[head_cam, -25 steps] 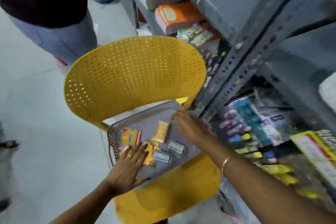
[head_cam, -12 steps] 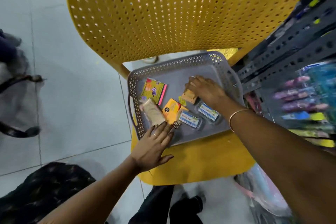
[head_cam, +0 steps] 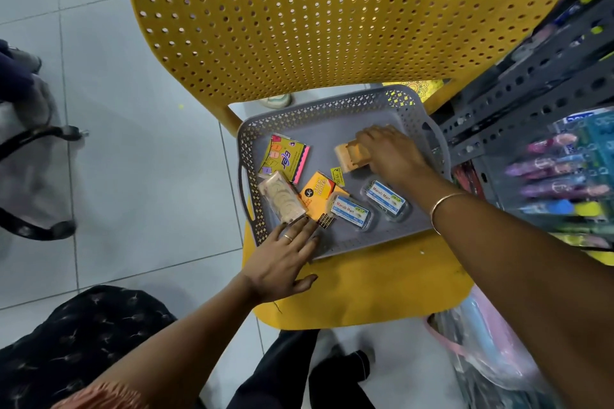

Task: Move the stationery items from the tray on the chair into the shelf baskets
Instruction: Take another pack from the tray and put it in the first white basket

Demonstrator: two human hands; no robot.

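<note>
The right hand (head_cam: 388, 153) reaches into the grey perforated plastic tray (head_cam: 412, 109), its fingers closed around a small pale-orange packet (head_cam: 352, 154) that sits tilted near the tray's middle. The left hand (head_cam: 282, 262) lies flat and spread over the tray's near rim, holding nothing, with its fingertips (head_cam: 299, 222) touching the end of a clear plastic case of round beige pieces (head_cam: 280, 197).

Just beside that case lies an orange sticky-note pad (head_cam: 319, 192), and behind them a yellow-and-pink card packet (head_cam: 287, 158). Two clear boxes with blue-and-white labels (head_cam: 349, 209) (head_cam: 385, 197) rest side by side near the right forearm. A thin gold bangle (head_cam: 445, 206) circles the right wrist.

The tray rests on the seat of a yellow perforated plastic chair (head_cam: 332, 10). To the right stands a grey slotted-metal shelf (head_cam: 531, 76) holding blurred pens (head_cam: 558, 173).
</note>
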